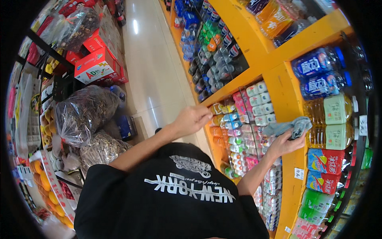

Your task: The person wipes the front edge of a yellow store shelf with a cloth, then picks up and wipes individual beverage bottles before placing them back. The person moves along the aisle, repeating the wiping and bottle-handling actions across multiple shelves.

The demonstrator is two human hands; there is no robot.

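My right hand [287,144] grips a crumpled grey-blue cloth [296,126], held against the yellow shelf upright beside the bottles. Just right of the cloth lie large bottles of yellow drink with pale green labels [336,113]. Below them is a bottle with a red and blue label [324,160]. My left hand [193,120] is raised over the aisle, its fingers curled into a loose fist with nothing visible in them. The lower shelf nearest to it holds rows of small packed bottles [262,103].
Yellow shelving [258,83] runs along the right, with blue-labelled bottles [320,63] farther up. Across the tiled aisle [153,79] are clear bags of dried goods [85,113], a red carton [95,65] and orange fruit [44,181]. A dark shelf rail stands at the far right.
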